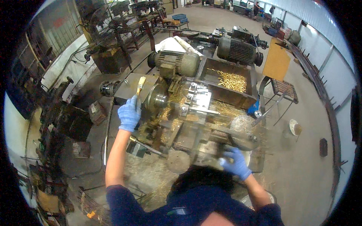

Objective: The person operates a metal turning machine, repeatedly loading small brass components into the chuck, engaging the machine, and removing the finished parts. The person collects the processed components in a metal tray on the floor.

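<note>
In my left hand [129,113], gloved in blue, a small paintbrush [141,83] stands upright with its pale bristles up. This hand is over the left end of a small metal lathe [145,92], beside its round chuck [158,97]. My right hand [236,164], also blue-gloved, is at the lathe's near right side, next to a blurred dark part. Its fingers are smeared, with a small white patch at their tips, so its grip is unclear. A tool post [194,98] with several bolts sits right of the chuck. Brass-coloured chips [222,107] lie over the lathe bed.
A metal tray [211,81] behind the tool post holds many small brass pieces [233,81]. Two ribbed motors [177,64] stand at the back. A round handwheel [178,162] sticks out toward me. At right are a tan board [276,58] and a metal stool [283,88].
</note>
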Available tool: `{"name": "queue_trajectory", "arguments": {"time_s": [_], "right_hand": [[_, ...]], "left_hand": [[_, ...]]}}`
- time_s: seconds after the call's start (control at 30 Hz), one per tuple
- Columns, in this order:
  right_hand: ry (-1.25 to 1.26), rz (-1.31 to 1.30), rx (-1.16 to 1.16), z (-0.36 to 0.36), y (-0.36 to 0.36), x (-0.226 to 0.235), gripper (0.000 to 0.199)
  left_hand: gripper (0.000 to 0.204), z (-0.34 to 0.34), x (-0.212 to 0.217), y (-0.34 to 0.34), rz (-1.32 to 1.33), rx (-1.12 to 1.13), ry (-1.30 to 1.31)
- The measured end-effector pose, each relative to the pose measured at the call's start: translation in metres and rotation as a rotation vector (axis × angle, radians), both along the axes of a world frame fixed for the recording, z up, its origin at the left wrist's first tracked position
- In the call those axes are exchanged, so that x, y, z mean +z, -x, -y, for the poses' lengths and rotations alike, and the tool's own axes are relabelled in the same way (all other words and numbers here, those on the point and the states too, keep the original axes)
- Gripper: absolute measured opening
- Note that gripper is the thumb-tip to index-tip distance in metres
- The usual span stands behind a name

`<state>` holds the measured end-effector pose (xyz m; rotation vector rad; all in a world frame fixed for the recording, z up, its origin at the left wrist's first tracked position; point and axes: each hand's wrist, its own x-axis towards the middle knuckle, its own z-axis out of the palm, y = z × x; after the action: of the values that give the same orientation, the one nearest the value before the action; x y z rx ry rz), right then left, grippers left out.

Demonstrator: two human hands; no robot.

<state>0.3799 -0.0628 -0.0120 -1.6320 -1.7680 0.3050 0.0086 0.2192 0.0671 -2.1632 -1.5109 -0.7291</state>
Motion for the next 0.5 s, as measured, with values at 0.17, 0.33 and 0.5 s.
{"name": "queue_trajectory", "arguments": {"time_s": [0.17,0.33,0.5], "right_hand": [[0.053,-0.043,-0.087,0.017,-0.013,0.006,0.034],[0.012,-0.069,-0.106,0.016,-0.003,0.03,0.031],[0.063,-0.101,-0.047,0.012,0.002,0.029,0.03]], "left_hand": [[0.032,0.007,-0.004,-0.004,0.086,-0.087,-0.073],[0.028,0.039,0.01,-0.031,0.303,-0.167,0.029],[0.016,0.031,-0.016,-0.091,0.28,-0.172,0.171]]}}
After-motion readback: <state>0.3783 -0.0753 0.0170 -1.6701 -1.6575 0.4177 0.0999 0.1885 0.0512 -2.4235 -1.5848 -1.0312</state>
